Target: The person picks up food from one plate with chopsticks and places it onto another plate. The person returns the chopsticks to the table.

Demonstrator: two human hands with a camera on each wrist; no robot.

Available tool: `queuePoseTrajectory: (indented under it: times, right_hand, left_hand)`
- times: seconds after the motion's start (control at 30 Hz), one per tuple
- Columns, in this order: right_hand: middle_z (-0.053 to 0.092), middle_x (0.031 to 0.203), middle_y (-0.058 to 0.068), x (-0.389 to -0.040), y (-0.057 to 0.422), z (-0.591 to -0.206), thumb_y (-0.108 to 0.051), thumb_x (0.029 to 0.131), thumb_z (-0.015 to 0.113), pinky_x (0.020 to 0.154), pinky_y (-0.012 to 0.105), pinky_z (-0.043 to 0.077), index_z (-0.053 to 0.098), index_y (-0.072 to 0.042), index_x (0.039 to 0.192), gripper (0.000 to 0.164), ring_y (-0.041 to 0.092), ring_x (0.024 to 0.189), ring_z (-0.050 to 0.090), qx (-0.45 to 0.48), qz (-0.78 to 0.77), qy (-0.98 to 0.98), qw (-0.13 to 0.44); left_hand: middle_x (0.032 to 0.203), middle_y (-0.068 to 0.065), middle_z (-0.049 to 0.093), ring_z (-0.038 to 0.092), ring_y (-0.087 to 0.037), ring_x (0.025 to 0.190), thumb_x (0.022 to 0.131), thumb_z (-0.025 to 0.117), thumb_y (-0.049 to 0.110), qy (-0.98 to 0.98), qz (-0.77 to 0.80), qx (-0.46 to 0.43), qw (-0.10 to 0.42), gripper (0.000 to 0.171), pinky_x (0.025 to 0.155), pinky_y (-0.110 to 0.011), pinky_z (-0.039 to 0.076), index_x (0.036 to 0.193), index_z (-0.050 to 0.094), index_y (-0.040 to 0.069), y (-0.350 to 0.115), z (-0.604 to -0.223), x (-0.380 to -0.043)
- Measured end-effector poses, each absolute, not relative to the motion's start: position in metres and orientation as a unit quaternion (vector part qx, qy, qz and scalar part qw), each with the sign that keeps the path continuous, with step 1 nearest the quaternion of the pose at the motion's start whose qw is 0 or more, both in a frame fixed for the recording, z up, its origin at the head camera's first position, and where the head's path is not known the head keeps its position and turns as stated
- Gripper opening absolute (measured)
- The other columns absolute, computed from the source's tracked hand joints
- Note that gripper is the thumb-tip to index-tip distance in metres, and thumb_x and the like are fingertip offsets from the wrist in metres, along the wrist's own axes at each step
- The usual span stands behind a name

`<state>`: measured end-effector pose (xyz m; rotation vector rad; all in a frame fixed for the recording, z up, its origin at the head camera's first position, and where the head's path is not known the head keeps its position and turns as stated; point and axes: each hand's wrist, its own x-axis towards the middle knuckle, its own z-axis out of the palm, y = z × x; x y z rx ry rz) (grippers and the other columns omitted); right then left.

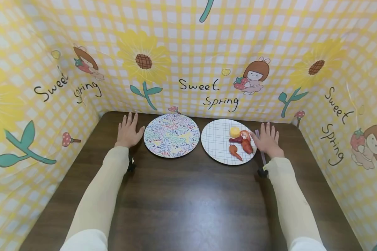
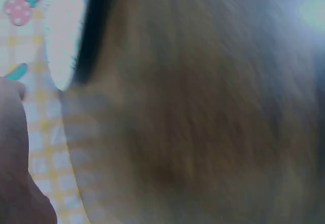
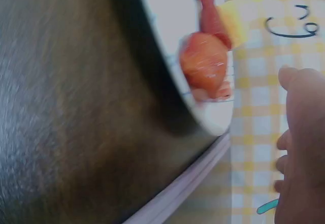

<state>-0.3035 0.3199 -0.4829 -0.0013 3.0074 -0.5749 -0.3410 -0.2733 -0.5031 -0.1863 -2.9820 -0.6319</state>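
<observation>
My left hand (image 1: 129, 133) lies with fingers spread at the left of a round plate (image 1: 171, 135) with a multicoloured squiggle pattern, holding nothing. Beside the other plate, a white one with a grid pattern (image 1: 215, 143), is my right hand (image 1: 268, 141), its fingers also spread. Toy-like food sits on the right half of the grid plate: a yellow round piece (image 1: 235, 131), a shrimp-like piece (image 1: 245, 134), a dark red piece (image 1: 235, 139), a reddish-brown drumstick-like piece (image 1: 246, 146) and an orange-brown wing-like piece (image 1: 235, 152). A pale, thin stick (image 1: 263, 158) passes under my right hand.
The brown wooden table (image 1: 188, 198) reaches toward me in front of both plates. Yellow checked cloth (image 1: 188, 45) with printed flowers and figures hangs around the back and sides. Both plates stand close to the table's back edge.
</observation>
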Motion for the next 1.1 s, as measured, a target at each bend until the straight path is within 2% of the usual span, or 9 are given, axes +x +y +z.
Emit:
queuePoseTrajectory:
  times: [0.07, 0.17, 0.27, 0.4, 0.57, 0.63, 0.8, 0.93, 1.1]
  right_hand:
    - [0.019, 0.158, 0.041, -0.303, 0.322, -0.481, -0.048, 0.107, 0.035, 0.119, 0.068, 0.011, 0.018, 0.014, 0.155, 0.081, 0.058, 0.146, 0.016, -0.003, -0.208, 0.978, 0.019]
    - [0.048, 0.137, 0.042, -0.301, 0.326, -0.478, -0.029, 0.104, 0.045, 0.11, 0.063, 0.034, 0.042, 0.019, 0.141, 0.06, 0.057, 0.129, 0.042, 0.011, -0.246, 0.969, -0.01]
    - [0.058, 0.126, 0.038, -0.298, 0.329, -0.477, -0.021, 0.1, 0.051, 0.102, 0.061, 0.045, 0.052, 0.018, 0.129, 0.049, 0.053, 0.118, 0.055, 0.043, -0.263, 0.964, -0.014]
    - [0.059, 0.124, 0.038, -0.295, 0.331, -0.481, -0.025, 0.098, 0.057, 0.096, 0.061, 0.049, 0.058, 0.016, 0.121, 0.047, 0.053, 0.114, 0.056, 0.085, -0.252, 0.964, 0.014]
    - [0.064, 0.102, 0.033, -0.292, 0.332, -0.486, -0.027, 0.094, 0.063, 0.077, 0.054, 0.054, 0.063, 0.012, 0.096, 0.039, 0.044, 0.091, 0.061, 0.113, -0.233, 0.964, 0.053]
    - [0.063, 0.097, 0.031, -0.291, 0.332, -0.485, -0.027, 0.093, 0.064, 0.072, 0.052, 0.054, 0.063, 0.012, 0.092, 0.039, 0.04, 0.086, 0.059, 0.121, -0.231, 0.963, 0.068]
    - [0.061, 0.105, 0.035, -0.292, 0.331, -0.482, -0.029, 0.094, 0.063, 0.076, 0.054, 0.055, 0.06, 0.016, 0.103, 0.046, 0.041, 0.09, 0.06, 0.126, -0.218, 0.962, 0.102]
    - [0.06, 0.11, 0.037, -0.293, 0.329, -0.481, -0.027, 0.097, 0.057, 0.081, 0.056, 0.055, 0.058, 0.02, 0.11, 0.049, 0.042, 0.094, 0.06, 0.109, -0.2, 0.966, 0.127]
    - [0.061, 0.098, 0.032, -0.296, 0.327, -0.482, -0.021, 0.099, 0.053, 0.073, 0.049, 0.054, 0.059, 0.017, 0.104, 0.039, 0.038, 0.085, 0.059, 0.088, -0.19, 0.969, 0.135]
  left_hand:
    - [0.168, -0.025, 0.006, 0.003, -0.047, 0.154, 0.106, 0.045, 0.036, -0.959, -0.276, -0.06, 0.04, 0.072, 0.122, -0.068, 0.01, 0.163, 0.013, 0.004, -0.271, -0.501, -0.341]
    - [0.164, -0.026, 0.025, 0.023, -0.044, 0.151, 0.104, 0.053, 0.028, -0.917, -0.397, -0.031, 0.039, 0.067, 0.119, -0.063, 0.027, 0.16, 0.026, 0.002, -0.268, -0.497, -0.335]
    - [0.153, -0.025, 0.046, 0.045, -0.041, 0.141, 0.102, 0.057, 0.023, -0.88, -0.471, 0.022, 0.051, 0.059, 0.112, -0.056, 0.042, 0.154, 0.04, 0.001, -0.265, -0.496, -0.326]
    - [0.142, -0.026, 0.056, 0.059, -0.04, 0.126, 0.099, 0.061, 0.015, -0.861, -0.5, 0.081, 0.046, 0.053, 0.106, -0.05, 0.05, 0.147, 0.048, -0.004, -0.26, -0.497, -0.314]
    - [0.136, -0.03, 0.059, 0.068, -0.041, 0.111, 0.098, 0.063, 0.013, -0.835, -0.539, 0.11, 0.015, 0.056, 0.092, -0.041, 0.059, 0.147, 0.045, -0.008, -0.251, -0.497, -0.305]
    - [0.134, -0.031, 0.06, 0.071, -0.036, 0.106, 0.098, 0.063, 0.012, -0.821, -0.559, 0.118, 0.007, 0.054, 0.086, -0.036, 0.061, 0.145, 0.047, -0.01, -0.248, -0.496, -0.304]
    - [0.13, -0.03, 0.06, 0.074, -0.017, 0.091, 0.098, 0.065, 0.009, -0.785, -0.601, 0.152, -0.009, 0.044, 0.08, -0.027, 0.061, 0.136, 0.055, -0.012, -0.242, -0.498, -0.303]
    - [0.129, -0.03, 0.058, 0.072, -0.011, 0.085, 0.098, 0.066, 0.008, -0.77, -0.615, 0.165, -0.015, 0.042, 0.08, -0.025, 0.061, 0.133, 0.057, -0.013, -0.24, -0.503, -0.301]
    - [0.126, -0.029, 0.059, 0.072, -0.007, 0.08, 0.096, 0.068, 0.009, -0.774, -0.612, 0.165, -0.003, 0.041, 0.078, -0.023, 0.061, 0.13, 0.06, -0.014, -0.239, -0.509, -0.298]
